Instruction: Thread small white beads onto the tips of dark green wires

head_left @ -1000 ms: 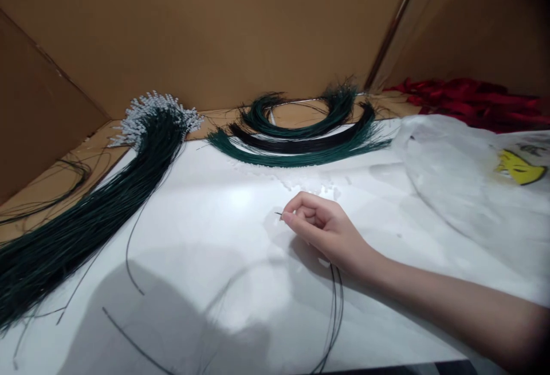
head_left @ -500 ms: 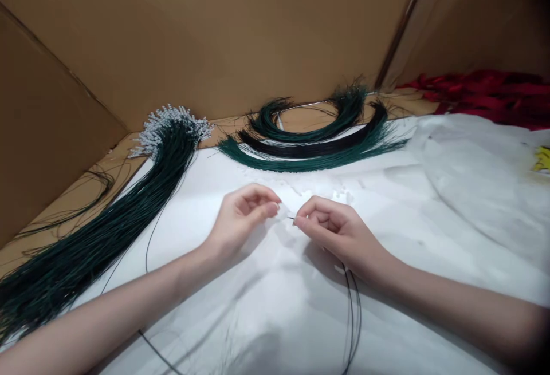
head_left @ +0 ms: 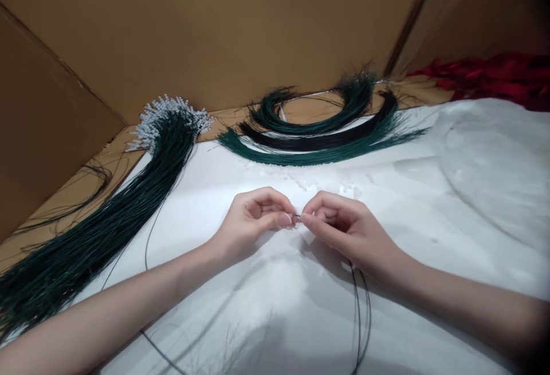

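My right hand (head_left: 346, 229) pinches the tip of a thin dark green wire (head_left: 358, 312), which trails back under my wrist toward the near edge. My left hand (head_left: 253, 220) meets it fingertip to fingertip, thumb and forefinger closed at the wire's end; whatever small piece it holds is too tiny to make out. Both hands rest over the white sheet (head_left: 301, 306). Tiny clear bits (head_left: 318, 183) lie scattered just beyond my fingers.
A long bundle of green wires with white tips (head_left: 129, 192) runs along the left. Curved green and black wire bundles (head_left: 318, 134) lie at the back. A clear plastic bag (head_left: 494, 157) sits right, red material (head_left: 485, 74) behind it. Cardboard walls (head_left: 215, 31) enclose the back and left.
My left hand came into view from the lower left and closed in on the wire tip held by my right hand. The fingertips now touch.
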Action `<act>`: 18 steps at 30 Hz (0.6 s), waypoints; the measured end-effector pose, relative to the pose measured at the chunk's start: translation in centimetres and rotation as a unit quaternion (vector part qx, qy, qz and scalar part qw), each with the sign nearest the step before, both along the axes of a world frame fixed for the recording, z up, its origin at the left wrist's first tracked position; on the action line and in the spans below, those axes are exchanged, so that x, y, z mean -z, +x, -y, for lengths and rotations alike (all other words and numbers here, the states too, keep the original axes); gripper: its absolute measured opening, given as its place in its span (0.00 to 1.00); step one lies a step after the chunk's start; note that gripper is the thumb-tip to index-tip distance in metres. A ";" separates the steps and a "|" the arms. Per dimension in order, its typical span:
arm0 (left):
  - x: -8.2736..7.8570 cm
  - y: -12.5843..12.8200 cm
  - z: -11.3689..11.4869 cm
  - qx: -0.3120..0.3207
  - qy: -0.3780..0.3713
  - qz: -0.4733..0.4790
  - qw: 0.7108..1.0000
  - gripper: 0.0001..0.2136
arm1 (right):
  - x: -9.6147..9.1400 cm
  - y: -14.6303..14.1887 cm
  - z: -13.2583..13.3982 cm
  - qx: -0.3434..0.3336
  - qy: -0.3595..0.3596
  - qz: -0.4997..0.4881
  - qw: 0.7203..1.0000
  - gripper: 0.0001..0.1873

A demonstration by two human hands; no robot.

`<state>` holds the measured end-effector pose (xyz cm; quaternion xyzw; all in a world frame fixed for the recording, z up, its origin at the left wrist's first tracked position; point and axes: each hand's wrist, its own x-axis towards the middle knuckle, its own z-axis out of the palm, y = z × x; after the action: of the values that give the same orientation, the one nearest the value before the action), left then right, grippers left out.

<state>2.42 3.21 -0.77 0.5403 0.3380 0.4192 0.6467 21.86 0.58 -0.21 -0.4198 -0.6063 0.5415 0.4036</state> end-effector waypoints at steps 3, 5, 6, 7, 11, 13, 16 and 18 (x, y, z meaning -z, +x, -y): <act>0.1 0.0 0.0 0.007 -0.008 0.018 1.000 0.05 | -0.1 0.0 0.1 0.001 0.000 -0.001 1.000 0.12; 0.1 0.0 0.0 0.010 -0.010 0.026 1.000 0.05 | -0.1 0.0 0.1 -0.003 0.001 -0.003 1.000 0.12; 0.1 0.0 -0.1 0.012 -0.010 0.029 0.999 0.06 | -0.1 0.0 0.1 -0.004 0.003 -0.003 1.000 0.12; 0.1 0.1 -0.1 0.015 -0.010 0.032 0.999 0.06 | -0.1 0.0 0.1 -0.006 0.005 -0.003 1.000 0.12; 0.1 0.0 -0.1 0.022 -0.007 0.037 0.999 0.06 | 0.1 0.0 0.0 -0.009 0.011 -0.012 1.000 0.10; 0.1 0.0 -0.1 0.024 -0.005 0.035 0.999 0.05 | 0.1 0.0 0.0 -0.012 0.014 -0.015 1.000 0.10; 0.0 -0.1 -0.1 0.026 0.001 0.031 0.999 0.05 | 0.0 0.0 0.1 -0.011 0.017 -0.008 1.000 0.12; 0.0 -0.1 -0.2 0.028 0.003 0.034 0.999 0.05 | -0.1 0.0 0.1 -0.010 0.015 -0.001 1.000 0.13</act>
<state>2.35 3.38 -0.75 0.5372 0.2996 0.4203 0.6671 21.84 0.48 -0.14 -0.4073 -0.6184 0.5362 0.4051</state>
